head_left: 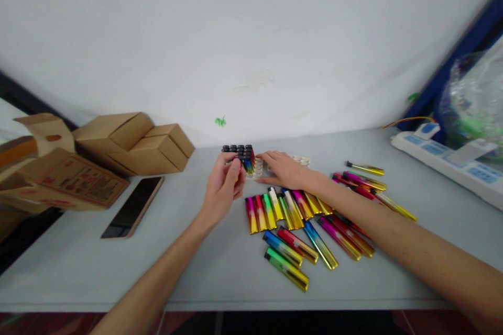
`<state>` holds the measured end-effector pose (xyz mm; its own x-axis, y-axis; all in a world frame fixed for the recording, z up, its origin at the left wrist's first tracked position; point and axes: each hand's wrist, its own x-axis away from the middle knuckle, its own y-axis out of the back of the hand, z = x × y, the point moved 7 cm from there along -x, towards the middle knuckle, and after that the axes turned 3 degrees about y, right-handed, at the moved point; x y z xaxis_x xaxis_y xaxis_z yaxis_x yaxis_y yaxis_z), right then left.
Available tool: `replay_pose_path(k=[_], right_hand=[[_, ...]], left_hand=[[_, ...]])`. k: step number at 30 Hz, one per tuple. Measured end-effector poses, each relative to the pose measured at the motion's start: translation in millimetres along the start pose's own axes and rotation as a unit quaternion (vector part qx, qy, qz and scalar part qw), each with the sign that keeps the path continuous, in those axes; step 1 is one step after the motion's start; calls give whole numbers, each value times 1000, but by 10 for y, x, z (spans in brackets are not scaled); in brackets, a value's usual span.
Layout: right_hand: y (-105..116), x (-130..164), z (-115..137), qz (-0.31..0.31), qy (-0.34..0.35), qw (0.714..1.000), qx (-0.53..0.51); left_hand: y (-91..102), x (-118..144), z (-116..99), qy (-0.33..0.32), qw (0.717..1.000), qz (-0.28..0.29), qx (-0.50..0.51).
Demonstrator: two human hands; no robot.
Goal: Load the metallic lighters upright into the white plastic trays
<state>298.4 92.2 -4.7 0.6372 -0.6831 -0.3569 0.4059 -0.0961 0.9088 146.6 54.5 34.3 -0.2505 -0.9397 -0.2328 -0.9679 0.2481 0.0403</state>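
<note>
**Lighters spread across a grey desk**

Against a white wall, the left hand (223,188) grips a lighter (238,167) at a clear tray (257,167); the right hand (283,170) lies flat, released, on it. Cardboard boxes (133,142), a phone (133,206) and a power strip (451,159) line the desk (196,267).

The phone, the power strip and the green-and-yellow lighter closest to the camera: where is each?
phone (132,207), head view, middle of its dark screen.
power strip (440,157), head view, white top face.
green-and-yellow lighter (286,269), head view, middle of its body.
</note>
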Motion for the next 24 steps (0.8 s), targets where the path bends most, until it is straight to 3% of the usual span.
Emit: replay_pose_path(k=[6, 9, 11, 15, 19, 24], right_hand=[[1, -10, 1, 4, 3, 1000, -8], [0, -12, -1, 2, 2, 1000, -11], [-6, -14, -6, 4, -1, 1000, -10], [-24, -19, -21, 7, -8, 1000, -6], [-29, -27, -25, 2, -8, 1000, -6], [-33, -30, -25, 6, -9, 1000, -2]], left_hand=[[171, -211, -352, -98, 995, -1, -11], [245, -284, -406, -111, 990, 2, -89], [252, -310, -446, -139, 969, 17, -202], [165, -334, -444, -183, 900, 85, -386], [90, -346, -358, -224, 859, 134, -441], [189, -414, -249, -254, 836, 93, -478]])
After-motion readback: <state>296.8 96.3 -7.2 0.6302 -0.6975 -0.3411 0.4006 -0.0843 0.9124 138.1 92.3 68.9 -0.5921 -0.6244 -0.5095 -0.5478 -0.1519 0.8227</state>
